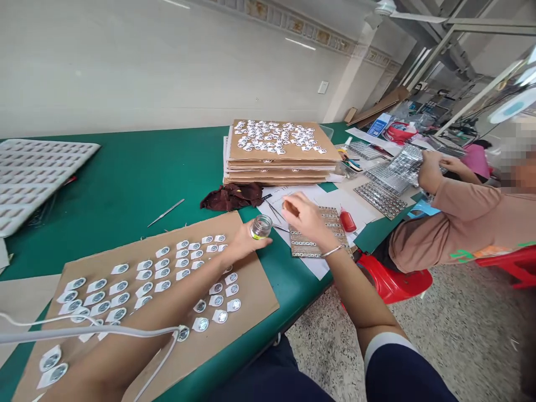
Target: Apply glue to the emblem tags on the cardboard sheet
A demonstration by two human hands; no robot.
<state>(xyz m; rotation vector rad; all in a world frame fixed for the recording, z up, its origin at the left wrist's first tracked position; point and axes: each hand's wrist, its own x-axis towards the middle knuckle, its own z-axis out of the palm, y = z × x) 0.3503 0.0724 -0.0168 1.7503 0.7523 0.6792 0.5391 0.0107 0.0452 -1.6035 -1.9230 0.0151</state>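
My left hand (242,244) is wrapped round a small glass jar (262,224), whose mouth is uncovered, above the right corner of a cardboard sheet (255,287). Rows of round silvery pieces on white tabs (201,324) lie on that sheet, partly hidden by my left forearm. To the right of the jar, my right hand (307,220) is raised with curled fingers; what they hold, if anything, is too small to tell. Behind it are tweezers (274,211) on white paper and a board with rows of small round parts (301,248).
A stack of cardboard sheets (280,174) bears more tabbed pieces. Near it are a dark cloth (232,196), a red bottle (347,220) and a metal tool (166,213). A white cable (138,331) crosses the front left. A co-worker (456,223) handles silvery sheets at right.
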